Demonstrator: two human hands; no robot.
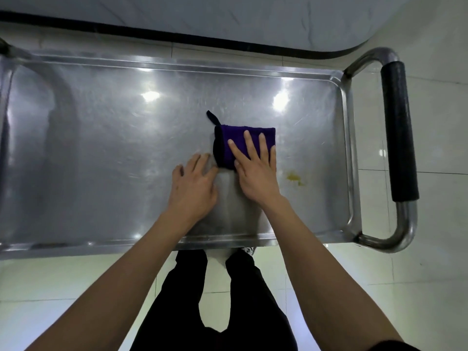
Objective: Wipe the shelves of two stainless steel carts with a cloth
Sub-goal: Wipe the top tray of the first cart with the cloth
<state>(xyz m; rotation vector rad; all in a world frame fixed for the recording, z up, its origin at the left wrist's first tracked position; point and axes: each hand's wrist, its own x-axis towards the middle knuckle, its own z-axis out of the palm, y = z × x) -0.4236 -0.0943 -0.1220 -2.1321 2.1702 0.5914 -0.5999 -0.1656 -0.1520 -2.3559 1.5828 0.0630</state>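
Top shelf (101, 127) of one cart under inspection; the second cart is not in view. The cloth (229, 145) lies folded near the middle of the shelf, slightly right of centre; purple, with a black edge on its left side and a small black loop at its far left corner; compact and flat against the steel.

Right hand (255, 171): grip flat, fingers straight and spread, palm pressing down on the near right part of the cloth; nothing is pinched or curled round; judged a wiping hold, the weight keeping the cloth tight to the steel as it is pushed.

Left hand (193, 184): fingers loosely extended, resting on bare steel just beside the cloth's left edge; holds nothing; whether a fingertip touches the cloth cannot be told; probably braced there for support.

A yellowish stain (293, 177) sits on the shelf to the right of the right hand, near the end with the handle (400, 130), apart from the cloth; judged not yet wiped. The shelf surface shows fine scratches and glare spots; wiping appears to be at an early stage.
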